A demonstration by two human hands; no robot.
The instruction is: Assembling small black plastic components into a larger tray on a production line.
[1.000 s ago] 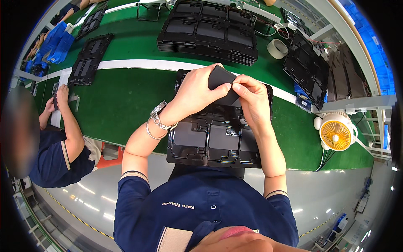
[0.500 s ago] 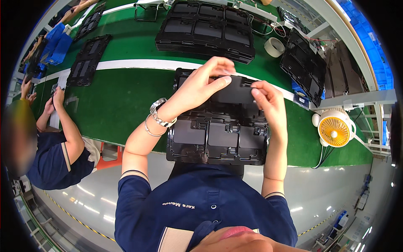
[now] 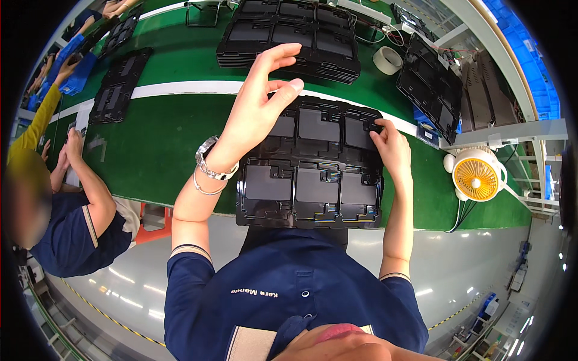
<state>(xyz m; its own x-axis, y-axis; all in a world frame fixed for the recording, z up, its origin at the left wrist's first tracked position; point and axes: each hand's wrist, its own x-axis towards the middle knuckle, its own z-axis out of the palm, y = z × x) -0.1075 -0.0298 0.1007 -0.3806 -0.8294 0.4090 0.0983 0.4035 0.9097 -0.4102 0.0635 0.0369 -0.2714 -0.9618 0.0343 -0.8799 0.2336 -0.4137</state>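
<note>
A black plastic tray (image 3: 280, 219) with several compartments lies on the green table in front of me, dark flat panels in it. My left hand (image 3: 262, 99) is raised over the tray's far left part, fingers spread, with nothing in it; a metal watch and a bangle circle that wrist. At the tray's far right corner, my right hand (image 3: 392, 147) has thumb and fingertips closed on the right edge of a dark flat panel (image 3: 359, 132). That panel sits at the far right compartment; whether it is fully seated I cannot tell.
A stack of black trays (image 3: 289, 45) stands beyond mine. To the right are a roll of tape (image 3: 387, 61), a leaning black tray (image 3: 430, 90) and a small fan (image 3: 476, 174). A co-worker (image 3: 78, 222) sits at left near another tray (image 3: 120, 87).
My left hand has let go of the dark panel and moved up and left. The panel has gone down into the tray's far right compartment, my right hand staying at its edge.
</note>
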